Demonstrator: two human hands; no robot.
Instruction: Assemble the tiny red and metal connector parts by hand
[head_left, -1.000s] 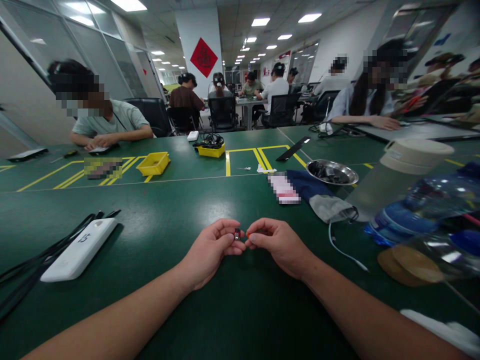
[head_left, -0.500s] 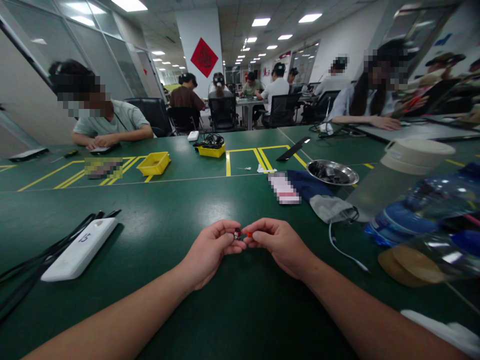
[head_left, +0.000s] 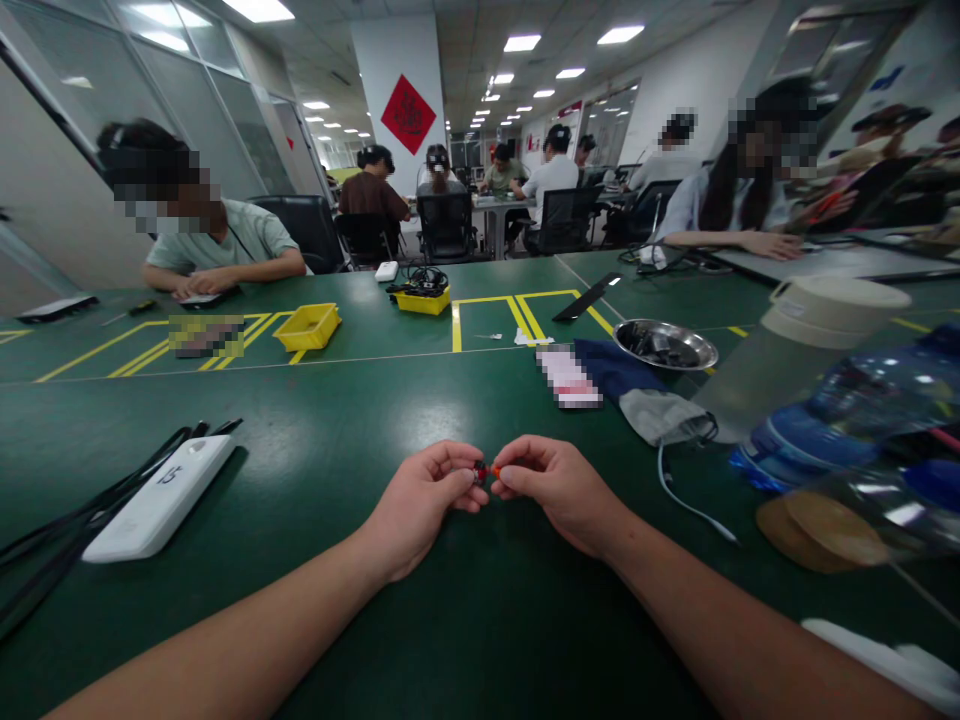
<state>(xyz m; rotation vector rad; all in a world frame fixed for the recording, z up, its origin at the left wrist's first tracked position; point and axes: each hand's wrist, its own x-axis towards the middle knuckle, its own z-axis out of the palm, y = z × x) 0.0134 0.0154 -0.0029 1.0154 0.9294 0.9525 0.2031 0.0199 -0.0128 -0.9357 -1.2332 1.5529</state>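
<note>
Between thumb and fingers, my left hand (head_left: 431, 495) pinches a small red and black piece (head_left: 480, 471) above the green table (head_left: 322, 610). My right hand (head_left: 555, 485) is closed on a small orange piece (head_left: 496, 472) just to its right. The two pieces meet or nearly meet between my fingertips; whether they are joined is too small to tell. Fingers hide part of each piece.
A white power bank (head_left: 161, 498) with black cables lies left. Yellow trays (head_left: 308, 328), a metal bowl (head_left: 665, 345), a dark pouch (head_left: 619, 372) and bottles (head_left: 795, 440) stand around the far and right sides. Several people sit beyond.
The red and black piece has turned and shifted slightly right between my left fingers. The orange piece now points toward it, and the gap between the pieces looks smaller.
</note>
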